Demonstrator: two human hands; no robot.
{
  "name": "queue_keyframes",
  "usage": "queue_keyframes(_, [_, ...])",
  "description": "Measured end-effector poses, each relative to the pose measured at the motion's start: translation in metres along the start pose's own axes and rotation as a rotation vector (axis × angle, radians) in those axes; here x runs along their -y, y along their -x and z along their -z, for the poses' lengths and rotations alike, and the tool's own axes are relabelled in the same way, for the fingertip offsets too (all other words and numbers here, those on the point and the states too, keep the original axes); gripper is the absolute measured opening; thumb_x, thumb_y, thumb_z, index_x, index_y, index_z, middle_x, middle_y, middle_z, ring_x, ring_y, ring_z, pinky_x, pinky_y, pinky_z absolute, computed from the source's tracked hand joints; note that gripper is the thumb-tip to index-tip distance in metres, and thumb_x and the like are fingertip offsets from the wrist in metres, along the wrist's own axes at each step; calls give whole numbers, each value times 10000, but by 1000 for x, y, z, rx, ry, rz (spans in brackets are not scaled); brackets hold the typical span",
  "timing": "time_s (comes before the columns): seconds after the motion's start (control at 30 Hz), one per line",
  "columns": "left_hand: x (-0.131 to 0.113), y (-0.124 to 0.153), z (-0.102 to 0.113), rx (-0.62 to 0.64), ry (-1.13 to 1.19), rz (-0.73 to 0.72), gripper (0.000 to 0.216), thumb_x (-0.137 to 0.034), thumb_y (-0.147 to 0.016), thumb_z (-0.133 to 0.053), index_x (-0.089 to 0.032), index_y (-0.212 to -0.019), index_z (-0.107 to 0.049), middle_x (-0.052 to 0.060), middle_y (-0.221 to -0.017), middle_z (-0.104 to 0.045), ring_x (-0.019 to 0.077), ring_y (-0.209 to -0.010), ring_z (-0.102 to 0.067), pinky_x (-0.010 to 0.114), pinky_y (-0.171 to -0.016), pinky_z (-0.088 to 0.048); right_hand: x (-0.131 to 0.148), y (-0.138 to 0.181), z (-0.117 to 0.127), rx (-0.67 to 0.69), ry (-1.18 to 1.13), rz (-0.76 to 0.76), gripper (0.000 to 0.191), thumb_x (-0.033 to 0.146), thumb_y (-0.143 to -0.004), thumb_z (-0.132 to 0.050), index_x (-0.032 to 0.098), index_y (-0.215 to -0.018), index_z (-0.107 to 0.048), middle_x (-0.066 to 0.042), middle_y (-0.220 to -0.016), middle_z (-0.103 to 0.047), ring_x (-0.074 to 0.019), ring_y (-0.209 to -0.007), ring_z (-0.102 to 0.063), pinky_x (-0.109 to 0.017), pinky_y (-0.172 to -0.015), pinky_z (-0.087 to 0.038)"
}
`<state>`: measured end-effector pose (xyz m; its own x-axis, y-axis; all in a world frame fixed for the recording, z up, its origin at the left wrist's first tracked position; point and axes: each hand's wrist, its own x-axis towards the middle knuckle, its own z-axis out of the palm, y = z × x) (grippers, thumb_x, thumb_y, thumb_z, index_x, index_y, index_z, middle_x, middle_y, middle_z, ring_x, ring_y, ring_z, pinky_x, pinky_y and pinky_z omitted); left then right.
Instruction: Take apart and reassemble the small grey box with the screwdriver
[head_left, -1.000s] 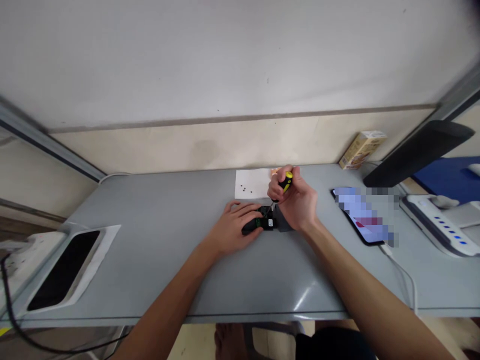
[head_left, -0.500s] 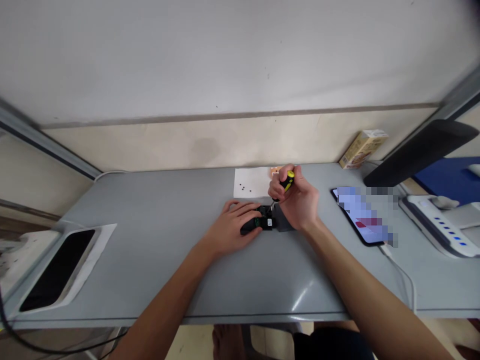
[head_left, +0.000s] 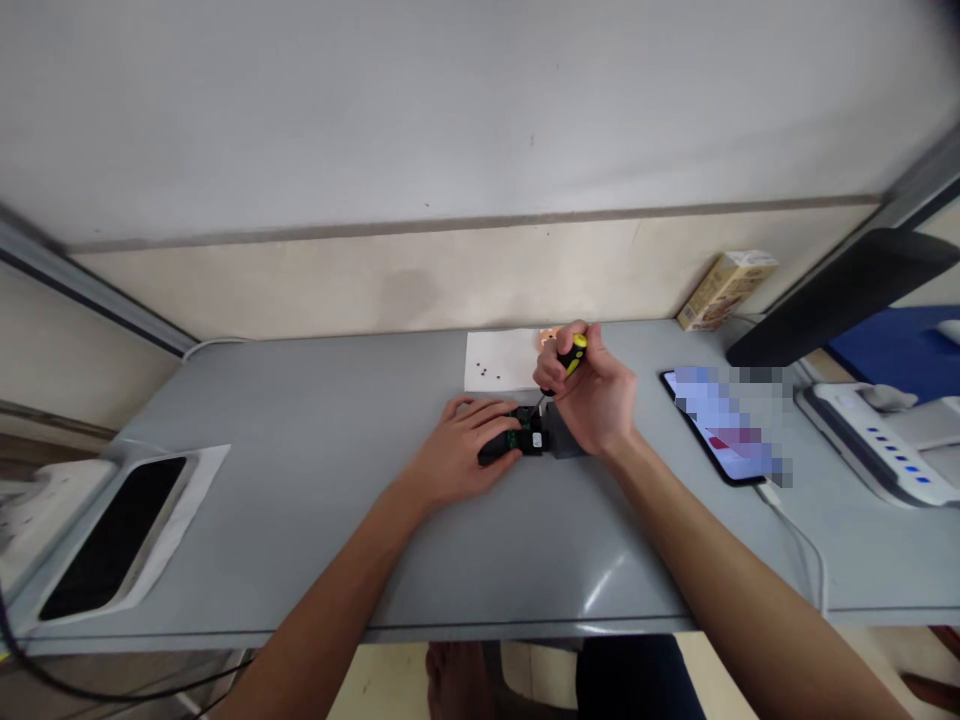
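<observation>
My left hand [head_left: 459, 455] lies over a small black device [head_left: 517, 442] on the grey table [head_left: 315, 480], fingers curled round it and holding it down. My right hand [head_left: 592, 400] is closed round a yellow and black screwdriver [head_left: 571, 356], held nearly upright with its thin shaft pointing down onto the device. A small dark grey part [head_left: 564, 440] sits against the device under my right hand. Just behind lies a white sheet of paper [head_left: 501, 362] with a few tiny dark screws [head_left: 489, 374] on it.
A phone [head_left: 724, 425] with a lit screen and a white cable lies to the right. A power strip [head_left: 874, 445], a dark monitor edge and a small carton [head_left: 726, 288] stand at the far right. A black phone on white paper [head_left: 120, 535] lies at the left.
Hands stay on the device and screwdriver with only slight shifts; the whole view has moved a little as my head moved.
</observation>
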<state>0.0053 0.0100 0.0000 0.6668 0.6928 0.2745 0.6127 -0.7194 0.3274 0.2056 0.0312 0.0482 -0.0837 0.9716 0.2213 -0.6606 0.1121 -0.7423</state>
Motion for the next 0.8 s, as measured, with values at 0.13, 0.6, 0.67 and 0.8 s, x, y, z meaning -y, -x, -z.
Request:
queue_keyframes(0.13, [0, 1, -1, -23, 4, 2, 238, -346, -1001, -597, -286, -1223, -656, 39, -1396, -643, 227, -1318, -575, 434, -1135, -337, 0, 1, -3, -18, 26, -10, 455, 603, -1019, -412, 237, -770, -516, 11, -661, -347, -141, -570, -332, -297, -562, -360])
queue_keyframes(0.6, [2, 1, 0, 6, 39, 0, 254, -345, -997, -607, -286, -1239, -658, 39, -1420, -626, 231, -1347, -548, 457, -1148, -336, 0, 0, -4, -7, 53, -22, 462, 625, -1014, -397, 234, -800, -517, 12, -668, -368, -133, -564, -329, -292, -559, -349])
queue_keyframes(0.67, [3, 2, -1, 1, 34, -2, 258, -347, -999, -608, -282, -1245, -650, 36, -1419, -628, 225, -1349, -547, 454, -1150, -330, 0, 0, -4, -21, 90, -19, 432, 622, -1004, -427, 241, -820, -516, 15, -676, -374, -135, -566, -341, -295, -562, -362])
queue_keyframes(0.8, [3, 2, -1, -9, 22, -12, 255, -346, -1002, -604, -276, -1244, -647, 42, -1411, -632, 229, -1345, -549, 451, -1142, -336, -3, 0, -3, -33, 124, -9, 289, 542, -973, -552, 267, -903, -493, 32, -683, -393, -137, -568, -342, -291, -576, -371])
